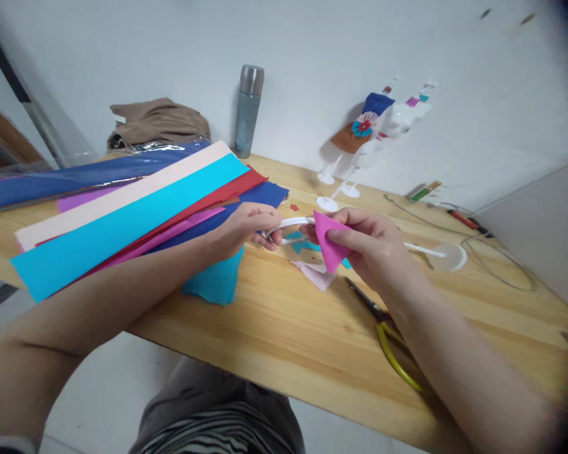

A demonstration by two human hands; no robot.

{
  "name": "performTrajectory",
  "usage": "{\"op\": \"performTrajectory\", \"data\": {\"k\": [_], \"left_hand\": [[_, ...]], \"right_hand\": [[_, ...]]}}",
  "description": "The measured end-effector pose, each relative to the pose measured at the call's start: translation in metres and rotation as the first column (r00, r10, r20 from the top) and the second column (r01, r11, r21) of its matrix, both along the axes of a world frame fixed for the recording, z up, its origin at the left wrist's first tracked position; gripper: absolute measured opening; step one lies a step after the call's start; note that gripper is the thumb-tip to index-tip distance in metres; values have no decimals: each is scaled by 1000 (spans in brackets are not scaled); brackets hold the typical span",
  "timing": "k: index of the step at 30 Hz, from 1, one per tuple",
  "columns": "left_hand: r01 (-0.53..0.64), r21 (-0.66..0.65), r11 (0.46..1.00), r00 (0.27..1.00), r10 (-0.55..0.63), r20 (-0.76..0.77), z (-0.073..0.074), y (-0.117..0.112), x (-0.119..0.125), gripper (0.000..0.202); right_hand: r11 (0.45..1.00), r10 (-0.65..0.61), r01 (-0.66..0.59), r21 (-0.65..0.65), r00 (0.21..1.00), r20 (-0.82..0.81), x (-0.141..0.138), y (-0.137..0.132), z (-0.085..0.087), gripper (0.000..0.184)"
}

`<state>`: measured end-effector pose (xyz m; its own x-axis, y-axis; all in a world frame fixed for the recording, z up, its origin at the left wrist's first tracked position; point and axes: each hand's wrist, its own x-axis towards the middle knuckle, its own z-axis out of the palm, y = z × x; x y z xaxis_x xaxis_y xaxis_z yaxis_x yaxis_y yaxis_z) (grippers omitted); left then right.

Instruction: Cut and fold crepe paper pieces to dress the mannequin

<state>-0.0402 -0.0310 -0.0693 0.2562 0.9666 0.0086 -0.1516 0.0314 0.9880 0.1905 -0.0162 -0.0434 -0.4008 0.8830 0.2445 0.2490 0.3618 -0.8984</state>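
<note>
My left hand [255, 222] is closed on a thin white ring [296, 222]; it could be a narrow roll of tape, but its kind is not certain. Between the thumb and fingers of my right hand [362, 239], a pink paper triangle [329, 247] is pinched, up against the ring's right side. The ring's right end is hidden behind the triangle. On the table below lie a pale pink paper scrap [316, 276] and turquoise scraps [299, 243]. Scissors with yellow handles [392, 356] rest under my right forearm, partly covered by it.
Long coloured paper strips [137, 217] are stacked at left, beside a plastic-wrapped blue roll [89, 169]. A turquoise piece [215, 280] hangs near the table's front edge. Behind stand a grey flask [248, 113], brown cloth [165, 123] and decorated white stands [327, 203]. A cable [478, 265] lies right.
</note>
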Motion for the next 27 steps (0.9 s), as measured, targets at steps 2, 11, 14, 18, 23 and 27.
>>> {"op": "performTrajectory", "data": {"k": [2,11,14,18,23,27], "left_hand": [[4,-5,1000,1000,-4,-25,1,0,0,14],[-13,57,998,996,18,-88,1,1,1,12],[-9,66,998,996,14,-85,2,-1,3,12],[-24,105,994,995,34,-90,4,-4,4,12],[-110,94,990,984,121,-130,12,-5,5,18],[-149,95,984,971,164,-175,16,-7,7,22]], "right_hand": [[994,3,-10,-107,998,-70,-1,-1,1,30],[988,-6,-18,-154,988,-152,-7,-10,9,27],[987,-15,-10,-159,988,-156,-5,-7,7,26],[983,0,-35,-179,982,-191,-2,-3,6,26],[981,-17,-32,-191,968,-250,0,-4,9,29],[998,-66,62,-22,966,-251,-4,-11,2,25]]}}
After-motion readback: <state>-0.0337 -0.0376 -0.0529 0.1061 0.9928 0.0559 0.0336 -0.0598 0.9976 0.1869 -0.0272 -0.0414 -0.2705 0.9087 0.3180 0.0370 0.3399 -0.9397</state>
